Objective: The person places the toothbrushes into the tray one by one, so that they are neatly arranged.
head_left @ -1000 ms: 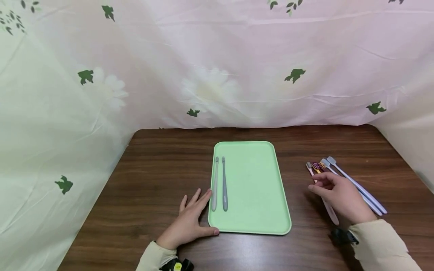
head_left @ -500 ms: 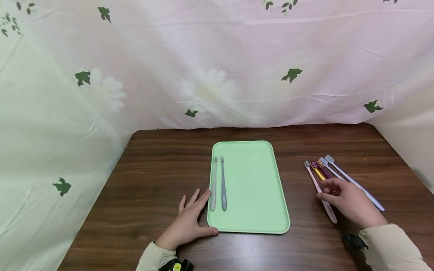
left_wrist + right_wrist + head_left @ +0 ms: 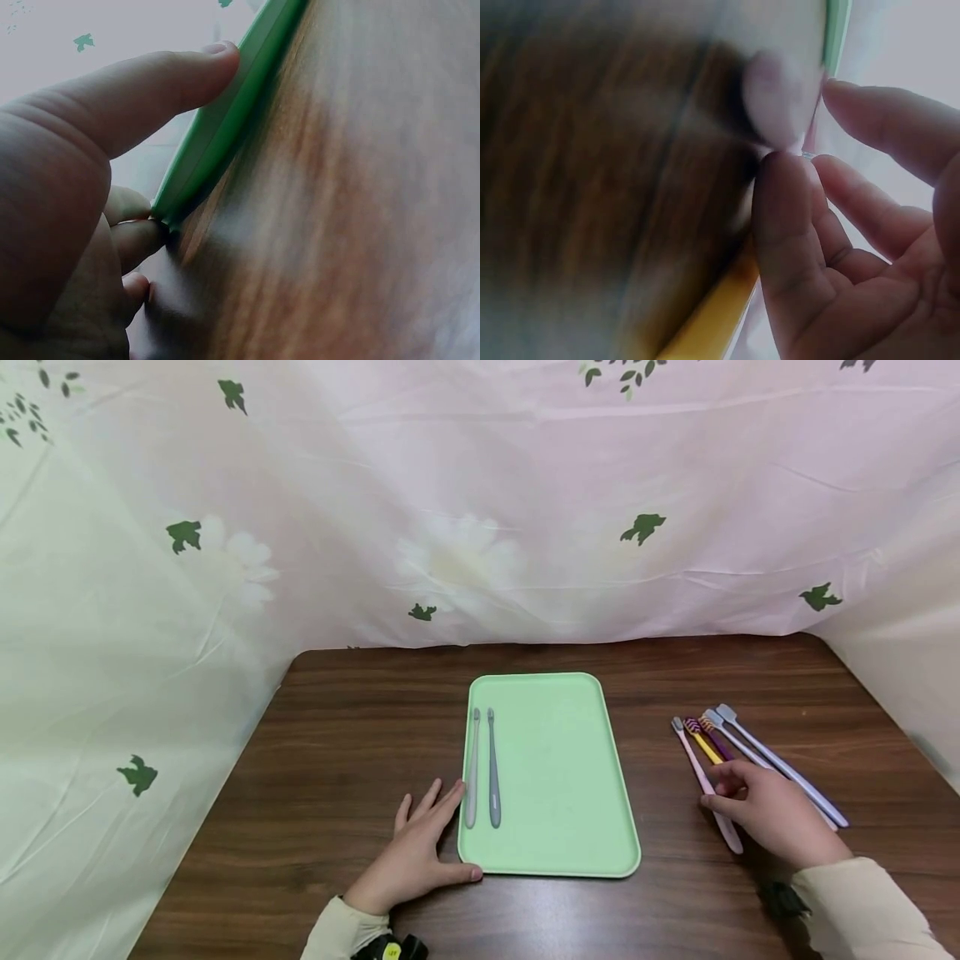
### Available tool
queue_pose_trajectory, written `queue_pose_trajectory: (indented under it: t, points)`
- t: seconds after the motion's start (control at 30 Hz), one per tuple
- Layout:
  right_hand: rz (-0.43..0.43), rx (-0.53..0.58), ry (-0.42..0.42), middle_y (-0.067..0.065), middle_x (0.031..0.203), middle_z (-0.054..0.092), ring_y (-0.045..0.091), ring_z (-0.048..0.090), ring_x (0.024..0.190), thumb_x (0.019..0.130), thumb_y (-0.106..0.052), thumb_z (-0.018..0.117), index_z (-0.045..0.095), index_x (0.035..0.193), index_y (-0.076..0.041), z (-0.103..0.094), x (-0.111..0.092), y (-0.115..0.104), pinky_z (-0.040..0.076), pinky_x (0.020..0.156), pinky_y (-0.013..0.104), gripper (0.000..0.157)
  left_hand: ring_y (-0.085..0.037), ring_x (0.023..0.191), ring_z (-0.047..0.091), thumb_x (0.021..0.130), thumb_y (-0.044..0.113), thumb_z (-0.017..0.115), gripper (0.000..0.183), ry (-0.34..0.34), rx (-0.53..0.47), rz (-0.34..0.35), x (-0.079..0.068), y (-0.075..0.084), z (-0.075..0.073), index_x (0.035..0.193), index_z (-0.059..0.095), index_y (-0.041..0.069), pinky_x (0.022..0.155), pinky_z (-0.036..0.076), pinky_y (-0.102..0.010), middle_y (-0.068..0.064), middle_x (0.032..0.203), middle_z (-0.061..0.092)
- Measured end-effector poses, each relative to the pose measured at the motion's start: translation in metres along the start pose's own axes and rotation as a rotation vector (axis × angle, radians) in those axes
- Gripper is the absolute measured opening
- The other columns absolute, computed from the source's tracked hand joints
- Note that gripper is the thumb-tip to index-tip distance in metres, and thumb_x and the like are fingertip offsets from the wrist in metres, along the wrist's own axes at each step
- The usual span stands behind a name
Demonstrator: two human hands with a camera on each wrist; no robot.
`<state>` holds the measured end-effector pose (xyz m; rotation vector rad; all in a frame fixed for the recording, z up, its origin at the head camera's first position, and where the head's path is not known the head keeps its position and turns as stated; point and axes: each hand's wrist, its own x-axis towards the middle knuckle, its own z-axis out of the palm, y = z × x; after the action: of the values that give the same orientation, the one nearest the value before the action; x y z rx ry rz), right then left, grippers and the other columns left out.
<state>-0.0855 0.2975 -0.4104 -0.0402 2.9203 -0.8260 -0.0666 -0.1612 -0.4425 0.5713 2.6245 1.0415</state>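
A pale green tray (image 3: 555, 777) lies on the table, with a light grey toothbrush (image 3: 472, 768) and a darker grey toothbrush (image 3: 494, 777) side by side near its left edge. Fingers spread, my left hand (image 3: 412, 864) rests against the tray's lower left corner; its thumb (image 3: 180, 82) touches the rim. Over on the right, my right hand (image 3: 772, 810) pinches the handle of a pink toothbrush (image 3: 696, 768), thumb on one side and fingertips on the other. That brush still lies on the table. Part of its handle is hidden by the thumb.
Close beside the right hand lie a yellow toothbrush (image 3: 705, 747), a purple one (image 3: 722, 745) and two pale blue ones, the outer (image 3: 795, 777) farthest right. The wooden table (image 3: 360, 735) ends at a patterned cloth (image 3: 465, 510) behind.
My right hand has shifted slightly right, then settled with its thumb lower across the pink toothbrush, uncovering the brush handles' upper parts. The left hand and tray stay put.
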Motion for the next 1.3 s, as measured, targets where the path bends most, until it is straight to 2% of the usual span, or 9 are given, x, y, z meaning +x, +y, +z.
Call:
queue_pose_trajectory:
  t: [0.2, 0.47, 0.7, 0.97, 1.3]
  points:
    - [-0.013, 0.004, -0.014, 0.001, 0.083, 0.065, 0.015, 0.057, 0.074, 0.083, -0.014, 0.08, 0.065, 0.112, 0.008, 0.003, 0.004, -0.002, 0.045, 0.061, 0.031, 0.039, -0.032, 0.154, 0.008, 0.075, 0.054, 0.084, 0.113, 0.0, -0.001, 0.001, 0.0, 0.0, 0.0, 0.161, 0.024, 0.015, 0.115, -0.011, -0.06, -0.005, 0.163, 0.029]
    - [-0.002, -0.029, -0.045, 0.0, 0.08, 0.065, 0.015, 0.058, 0.072, 0.08, -0.019, 0.082, 0.064, 0.112, 0.005, 0.005, 0.007, -0.003, 0.045, 0.063, 0.034, 0.044, -0.032, 0.154, 0.009, 0.075, 0.054, 0.084, 0.113, 0.007, 0.001, 0.0, 0.0, -0.001, 0.0, 0.161, 0.024, 0.015, 0.115, -0.011, -0.06, -0.005, 0.163, 0.03]
    - [0.002, -0.024, -0.048, 0.001, 0.078, 0.063, 0.015, 0.055, 0.068, 0.079, -0.016, 0.082, 0.062, 0.114, 0.007, 0.006, 0.01, -0.004, 0.043, 0.061, 0.034, 0.047, -0.031, 0.154, 0.008, 0.075, 0.054, 0.084, 0.112, 0.001, 0.001, -0.001, 0.0, 0.0, 0.0, 0.161, 0.024, 0.015, 0.115, -0.01, -0.06, -0.005, 0.163, 0.03]
    - [-0.001, 0.037, -0.029, 0.003, 0.078, 0.06, 0.016, 0.053, 0.064, 0.079, -0.013, 0.082, 0.061, 0.118, 0.008, 0.007, 0.008, -0.013, 0.044, 0.054, 0.029, 0.049, -0.032, 0.154, 0.008, 0.075, 0.054, 0.084, 0.112, -0.003, 0.003, -0.003, 0.0, 0.002, -0.001, 0.161, 0.024, 0.015, 0.115, -0.01, -0.06, -0.005, 0.163, 0.029]
    - [-0.04, 0.122, -0.002, 0.004, 0.083, 0.06, 0.014, 0.054, 0.065, 0.081, -0.012, 0.082, 0.06, 0.122, 0.007, 0.011, 0.009, -0.029, 0.045, 0.052, 0.026, 0.05, -0.032, 0.154, 0.008, 0.075, 0.054, 0.084, 0.113, -0.004, -0.001, -0.004, 0.0, 0.001, -0.001, 0.161, 0.024, 0.014, 0.115, -0.011, -0.06, -0.006, 0.163, 0.029]
